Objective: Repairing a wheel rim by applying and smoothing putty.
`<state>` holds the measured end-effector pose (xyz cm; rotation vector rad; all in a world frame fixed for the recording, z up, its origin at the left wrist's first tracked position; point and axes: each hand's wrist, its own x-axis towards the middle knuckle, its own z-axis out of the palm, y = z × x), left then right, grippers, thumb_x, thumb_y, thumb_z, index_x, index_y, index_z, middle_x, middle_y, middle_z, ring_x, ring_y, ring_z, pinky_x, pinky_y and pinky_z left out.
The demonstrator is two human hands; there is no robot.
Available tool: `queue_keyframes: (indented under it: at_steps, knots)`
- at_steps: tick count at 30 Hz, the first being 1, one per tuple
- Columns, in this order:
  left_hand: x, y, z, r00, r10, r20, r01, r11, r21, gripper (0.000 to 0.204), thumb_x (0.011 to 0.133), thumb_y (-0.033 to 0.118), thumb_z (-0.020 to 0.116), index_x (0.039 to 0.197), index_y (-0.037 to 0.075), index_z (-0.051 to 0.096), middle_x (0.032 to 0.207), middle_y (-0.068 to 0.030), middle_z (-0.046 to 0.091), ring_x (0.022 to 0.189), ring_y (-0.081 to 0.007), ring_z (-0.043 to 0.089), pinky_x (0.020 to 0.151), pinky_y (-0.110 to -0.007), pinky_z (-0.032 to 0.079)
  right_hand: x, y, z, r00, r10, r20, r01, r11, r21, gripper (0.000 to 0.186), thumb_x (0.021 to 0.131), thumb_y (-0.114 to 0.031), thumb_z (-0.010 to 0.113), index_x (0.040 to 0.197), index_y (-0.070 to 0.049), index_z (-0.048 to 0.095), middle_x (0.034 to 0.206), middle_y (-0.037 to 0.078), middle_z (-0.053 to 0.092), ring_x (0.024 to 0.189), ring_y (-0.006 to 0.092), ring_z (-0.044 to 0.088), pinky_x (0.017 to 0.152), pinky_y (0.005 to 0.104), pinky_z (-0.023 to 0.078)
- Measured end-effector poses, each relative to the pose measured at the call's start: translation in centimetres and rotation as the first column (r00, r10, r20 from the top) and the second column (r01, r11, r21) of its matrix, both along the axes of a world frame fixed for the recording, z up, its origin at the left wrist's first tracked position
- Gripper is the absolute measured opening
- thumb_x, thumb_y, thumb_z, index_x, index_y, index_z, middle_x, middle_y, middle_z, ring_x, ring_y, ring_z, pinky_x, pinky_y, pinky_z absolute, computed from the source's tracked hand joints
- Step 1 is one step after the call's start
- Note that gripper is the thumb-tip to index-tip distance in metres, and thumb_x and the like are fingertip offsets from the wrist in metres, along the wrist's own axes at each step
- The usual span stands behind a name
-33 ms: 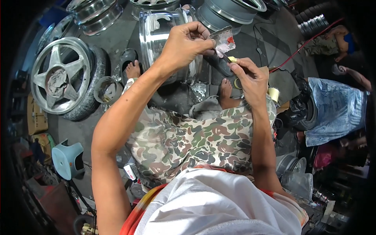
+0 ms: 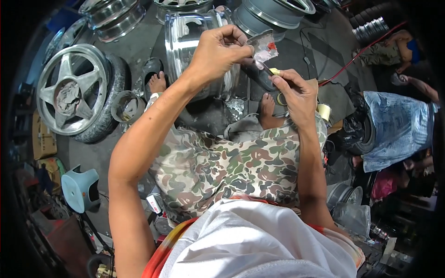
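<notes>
Smeared plate point(image 2: 259, 41) held above the floor point(image 2: 88, 155)

Left hand point(image 2: 220, 48) is pinching its left edge; right hand point(image 2: 297, 95) is gripping a thin dark tool point(image 2: 267, 70). The plate is probably feeling light, stiff, slick under pale paste point(image 2: 263, 56); bare edges are offering surer hold. Fingers are hiding the pinched edge; tool contact is looking unclear.

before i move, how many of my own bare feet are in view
2: the left bare foot, left of the shiny silver metal wheel rim, and the right bare foot, at the rim's lower right. Neither foot shows whole; both heels are hidden.
</notes>
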<state>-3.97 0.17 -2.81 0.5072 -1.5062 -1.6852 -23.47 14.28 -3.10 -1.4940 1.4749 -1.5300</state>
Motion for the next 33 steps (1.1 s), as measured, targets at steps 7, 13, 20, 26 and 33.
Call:
queue_keyframes:
  at_steps: [7, 13, 20, 26, 33]
  knots:
    - [-0.4, -0.8, -0.8, 0.997, 0.039, -0.066, -0.029, 0.988, 0.151, 0.009, 0.094, 0.000, 0.071, 0.094, 0.001, 0.062, 0.093, -0.0082, 0.070, 0.085, -0.0151, 0.072, 0.085, -0.032, 0.066, 0.0, -0.1, 0.5, 0.976, 0.004, 0.217, 0.015, 0.996, -0.086, 0.017, 0.091, 0.003, 0.075, 0.107, 0.008, 0.073, 0.098, 0.007, 0.071, 0.090, 0.0125, 0.065, 0.082, 0.0243, 0.051]
    - [-0.5, -0.1, -0.3, 0.981, -0.038, -0.189, 0.134, 0.841, 0.525, 0.011, 0.092, -0.001, 0.070, 0.091, 0.002, 0.059, 0.103, -0.0119, 0.069, 0.100, -0.0193, 0.071, 0.097, -0.033, 0.063, 1.8, -0.5, 1.2, 0.837, -0.341, -0.427, 0.172, 0.906, -0.386, 0.015, 0.082, 0.000, 0.081, 0.096, 0.002, 0.076, 0.096, 0.009, 0.070, 0.084, 0.0188, 0.067, 0.076, 0.0292, 0.052]
    - [0.4, -0.3, -0.1, 0.989, 0.020, -0.143, 0.046, 0.893, 0.447, 0.012, 0.092, -0.002, 0.071, 0.091, 0.002, 0.060, 0.096, -0.0087, 0.068, 0.089, -0.0163, 0.070, 0.094, -0.034, 0.065, 1.5, 0.4, 1.1, 0.847, -0.280, -0.453, 0.149, 0.941, -0.304, 0.014, 0.081, 0.001, 0.081, 0.094, 0.001, 0.076, 0.093, 0.010, 0.070, 0.082, 0.0194, 0.068, 0.072, 0.0298, 0.051]
    - [0.1, 0.1, 0.1, 0.994, 0.066, -0.084, -0.047, 0.978, 0.203, 0.011, 0.092, -0.002, 0.072, 0.093, 0.001, 0.061, 0.091, -0.0076, 0.068, 0.085, -0.0141, 0.071, 0.088, -0.034, 0.066, 0.3, -0.1, 0.5, 0.919, -0.279, -0.279, 0.200, 0.939, -0.281, 0.013, 0.084, 0.000, 0.080, 0.096, 0.002, 0.076, 0.093, 0.009, 0.071, 0.085, 0.0172, 0.068, 0.075, 0.0276, 0.051]
    - [0.1, 0.1, -0.1, 0.995, 0.079, -0.059, -0.076, 0.996, 0.050, 0.009, 0.093, -0.002, 0.072, 0.098, -0.001, 0.064, 0.091, -0.0052, 0.067, 0.086, -0.0124, 0.070, 0.084, -0.033, 0.067, 0.1, -0.3, 0.7, 0.948, -0.225, -0.225, 0.181, 0.963, -0.201, 0.013, 0.085, 0.001, 0.079, 0.098, 0.004, 0.075, 0.095, 0.009, 0.071, 0.089, 0.0155, 0.067, 0.079, 0.0270, 0.051]
